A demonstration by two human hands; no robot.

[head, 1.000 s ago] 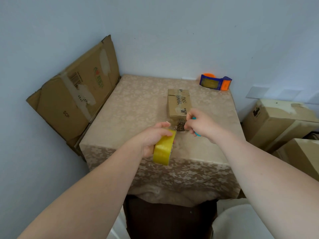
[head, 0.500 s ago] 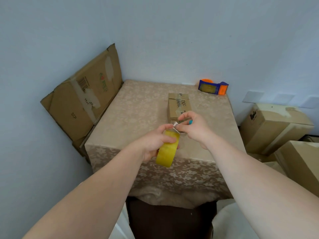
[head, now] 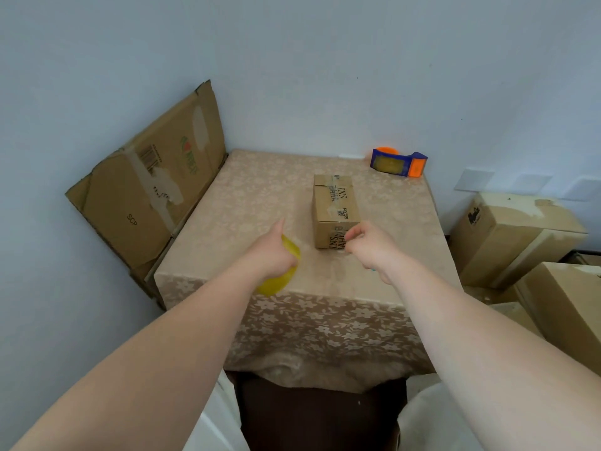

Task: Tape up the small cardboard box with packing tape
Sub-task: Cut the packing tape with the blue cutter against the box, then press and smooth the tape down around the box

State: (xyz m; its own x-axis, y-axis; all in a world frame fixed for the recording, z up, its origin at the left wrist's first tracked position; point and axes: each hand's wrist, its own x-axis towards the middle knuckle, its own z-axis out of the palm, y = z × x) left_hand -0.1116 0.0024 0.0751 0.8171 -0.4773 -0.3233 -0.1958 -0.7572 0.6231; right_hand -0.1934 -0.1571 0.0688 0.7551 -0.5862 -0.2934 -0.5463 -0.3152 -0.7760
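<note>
Left hand [head: 271, 255] grips yellow tape roll [head: 282, 271]; right hand [head: 370, 250] pinches something unclear by the small cardboard box [head: 336, 209]. Next: lay tape toward 12 o'clock.

**Hands part — tape roll swings left**

The left hand [head: 271, 255] has carried the yellow tape roll [head: 281, 271] leftward, away from the right hand [head: 369, 247] — which now pinches at the small cardboard box [head: 335, 206]'s near end.
</note>
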